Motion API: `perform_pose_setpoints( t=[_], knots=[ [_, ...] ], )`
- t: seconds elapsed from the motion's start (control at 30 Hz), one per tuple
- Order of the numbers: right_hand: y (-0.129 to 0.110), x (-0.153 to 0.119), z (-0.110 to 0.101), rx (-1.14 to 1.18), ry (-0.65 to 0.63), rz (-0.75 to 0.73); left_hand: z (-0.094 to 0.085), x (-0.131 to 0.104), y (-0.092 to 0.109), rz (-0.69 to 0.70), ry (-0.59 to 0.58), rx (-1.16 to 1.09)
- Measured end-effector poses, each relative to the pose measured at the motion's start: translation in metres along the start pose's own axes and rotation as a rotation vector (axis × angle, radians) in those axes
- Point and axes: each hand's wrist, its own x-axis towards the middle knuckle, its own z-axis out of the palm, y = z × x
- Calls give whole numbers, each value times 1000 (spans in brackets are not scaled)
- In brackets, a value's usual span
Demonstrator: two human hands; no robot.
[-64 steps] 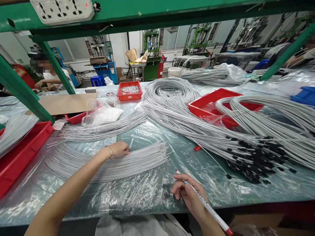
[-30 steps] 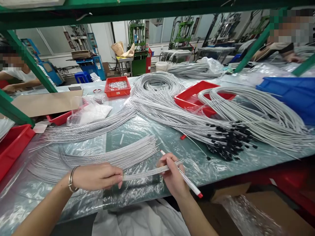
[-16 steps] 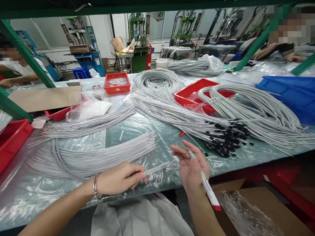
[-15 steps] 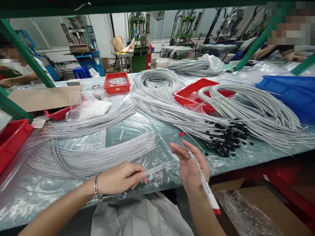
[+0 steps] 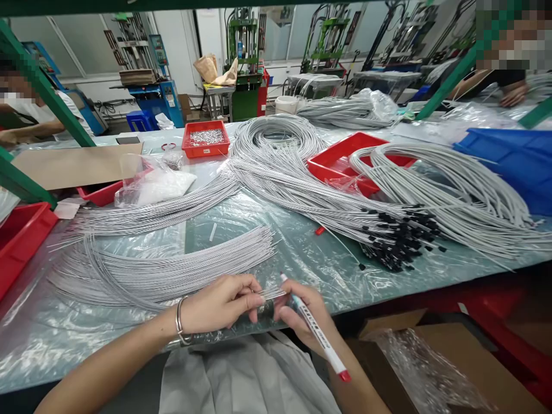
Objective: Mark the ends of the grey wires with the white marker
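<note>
Near the table's front edge my left hand is closed on a small bunch of thin grey cables, their ends sticking out to the right. My right hand meets those ends with its fingertips. A white marker pen with a red end lies across that hand, held between the fingers, its tip pointing up and left. Behind my left hand a wide fan of grey cables spreads over the table. Further right lies a bundle of cables with black connectors on its ends.
Red trays and a bag of white pieces stand at the back. Coiled cables and a blue bin lie right. Below the edge is a cardboard box. Green posts frame the table; two people work beyond.
My right hand has moved left and down from its raised, spread pose to the cable ends, fingers closing there, the marker still in it. My left hand has shifted slightly right.
</note>
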Motion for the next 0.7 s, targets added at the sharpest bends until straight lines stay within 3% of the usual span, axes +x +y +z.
perform_pose_setpoints(
  t=[0.07,0.13,0.33,0.53,0.7],
  knots=[
    [0,-1,5,117,-87,95,2,1,0,-3,-25,3],
    [0,-2,10,160,-76,135,3,3,-1,3,-46,13],
    [1,-4,8,117,-93,120,4,10,-8,40,-41,-20],
    [6,-4,5,114,-110,150,6,11,-8,-13,-49,-136],
    [7,-2,7,123,-116,166,4,13,-7,-16,-41,-62]
  ],
)
